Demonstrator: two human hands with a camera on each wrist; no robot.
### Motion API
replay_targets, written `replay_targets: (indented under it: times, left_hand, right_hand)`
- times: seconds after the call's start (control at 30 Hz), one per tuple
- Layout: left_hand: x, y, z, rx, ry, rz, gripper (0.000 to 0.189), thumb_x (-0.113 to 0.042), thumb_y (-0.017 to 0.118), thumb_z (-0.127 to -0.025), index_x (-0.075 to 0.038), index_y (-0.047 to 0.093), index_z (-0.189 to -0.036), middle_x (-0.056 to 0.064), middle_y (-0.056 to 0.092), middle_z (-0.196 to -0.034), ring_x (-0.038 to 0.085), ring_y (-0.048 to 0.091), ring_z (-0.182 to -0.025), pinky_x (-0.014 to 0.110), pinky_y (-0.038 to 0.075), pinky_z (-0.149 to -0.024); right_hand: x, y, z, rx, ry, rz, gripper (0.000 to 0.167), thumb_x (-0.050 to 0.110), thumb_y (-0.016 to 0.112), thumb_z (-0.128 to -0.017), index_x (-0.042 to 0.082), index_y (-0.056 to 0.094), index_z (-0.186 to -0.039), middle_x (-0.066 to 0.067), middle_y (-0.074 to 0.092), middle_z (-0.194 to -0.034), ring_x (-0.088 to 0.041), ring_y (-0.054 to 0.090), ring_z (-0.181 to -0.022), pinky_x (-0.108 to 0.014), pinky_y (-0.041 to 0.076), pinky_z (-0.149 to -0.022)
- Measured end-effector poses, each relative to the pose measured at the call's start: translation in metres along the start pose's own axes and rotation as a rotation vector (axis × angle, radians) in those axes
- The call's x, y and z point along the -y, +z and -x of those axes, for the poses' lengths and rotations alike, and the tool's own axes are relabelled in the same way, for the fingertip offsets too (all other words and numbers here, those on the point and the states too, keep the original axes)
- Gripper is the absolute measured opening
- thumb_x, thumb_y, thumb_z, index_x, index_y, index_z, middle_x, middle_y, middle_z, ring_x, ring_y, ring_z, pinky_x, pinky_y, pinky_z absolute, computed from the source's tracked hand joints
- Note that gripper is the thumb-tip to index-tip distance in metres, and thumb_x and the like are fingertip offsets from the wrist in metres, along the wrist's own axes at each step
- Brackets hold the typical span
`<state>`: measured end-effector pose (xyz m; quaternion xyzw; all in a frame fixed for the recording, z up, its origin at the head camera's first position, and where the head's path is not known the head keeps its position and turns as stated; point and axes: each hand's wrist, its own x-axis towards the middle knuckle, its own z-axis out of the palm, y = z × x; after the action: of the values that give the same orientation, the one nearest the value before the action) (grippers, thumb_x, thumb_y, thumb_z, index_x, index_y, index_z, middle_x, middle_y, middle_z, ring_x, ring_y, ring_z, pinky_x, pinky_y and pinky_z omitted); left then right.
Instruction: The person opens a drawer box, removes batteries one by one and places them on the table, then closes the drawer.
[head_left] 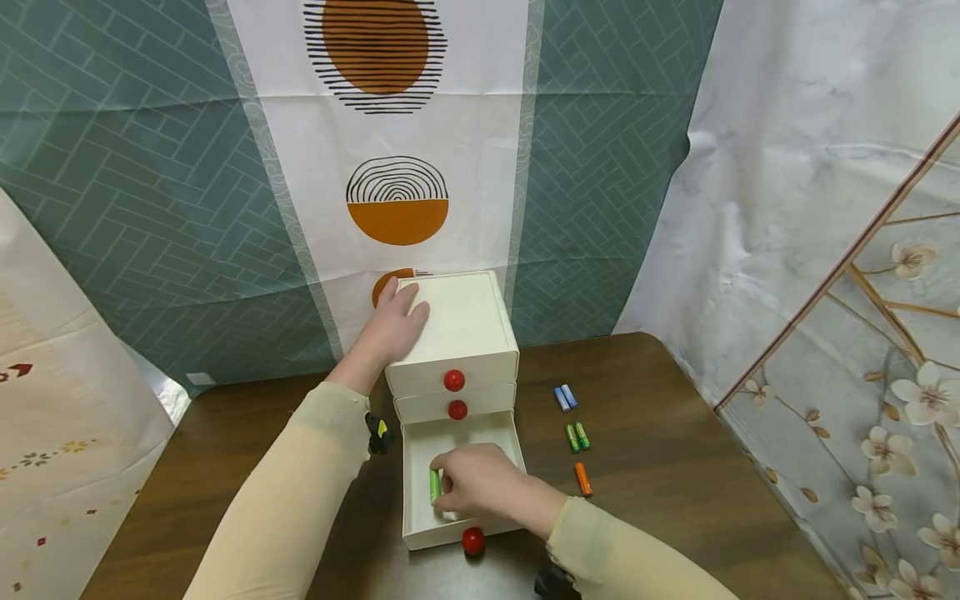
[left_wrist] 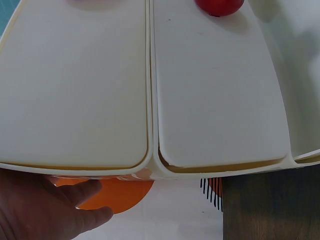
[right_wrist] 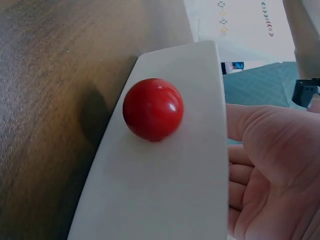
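A small white drawer cabinet with red knobs stands on the table, its bottom drawer pulled out. My left hand rests on the cabinet's top left edge, fingers spread; the left wrist view shows this hand beside the cabinet's side. Inside the open drawer, my right hand pinches a light green battery between thumb and fingers. In the right wrist view the drawer's front with its red knob covers the fingertips of the right hand and the battery.
Right of the cabinet on the brown table lie two blue batteries, two green batteries and one orange battery. Patterned cloth hangs close behind the cabinet. The upper two drawers are pushed in further than the bottom one.
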<state>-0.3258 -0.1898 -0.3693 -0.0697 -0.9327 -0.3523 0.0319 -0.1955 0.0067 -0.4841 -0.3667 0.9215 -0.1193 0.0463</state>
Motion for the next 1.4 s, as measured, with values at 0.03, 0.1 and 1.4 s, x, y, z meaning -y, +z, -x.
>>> replay_targets:
  times: [0.03, 0.1, 1.4]
  left_hand:
    - [0.0, 0.0, 0.0, 0.0, -0.001, 0.001, 0.066, -0.038, 0.038, -0.119, -0.005, 0.027, -0.175, 0.018, -0.001, -0.184, 0.037, 0.001, -0.17, 0.062, 0.014, -0.133]
    - [0.0, 0.0, 0.0, -0.001, -0.004, 0.002, 0.066, -0.038, 0.038, -0.119, -0.005, 0.027, -0.175, 0.018, -0.001, -0.184, 0.037, 0.002, -0.17, 0.063, 0.015, -0.133]
    - [0.0, 0.001, 0.002, -0.009, -0.009, 0.018, 0.067, -0.039, 0.039, -0.118, -0.007, 0.029, -0.175, 0.018, -0.002, -0.185, 0.039, 0.005, -0.17, 0.063, 0.016, -0.133]
  right_hand:
    - [-0.001, -0.002, 0.001, -0.005, -0.002, -0.004, 0.024, 0.034, 0.089, -0.088, 0.028, 0.066, -0.082, 0.024, 0.051, -0.064, 0.0, 0.049, -0.06, -0.024, 0.039, -0.056]
    - [-0.003, -0.005, 0.003, -0.012, -0.005, -0.013, 0.021, 0.034, 0.09, -0.088, 0.027, 0.07, -0.088, 0.026, 0.053, -0.067, 0.001, 0.05, -0.061, -0.024, 0.039, -0.057]
    - [-0.047, -0.044, 0.055, -0.11, -0.02, -0.151, 0.03, 0.024, 0.09, -0.092, 0.015, 0.078, -0.118, 0.021, 0.071, -0.085, 0.001, 0.054, -0.067, -0.025, 0.047, -0.06]
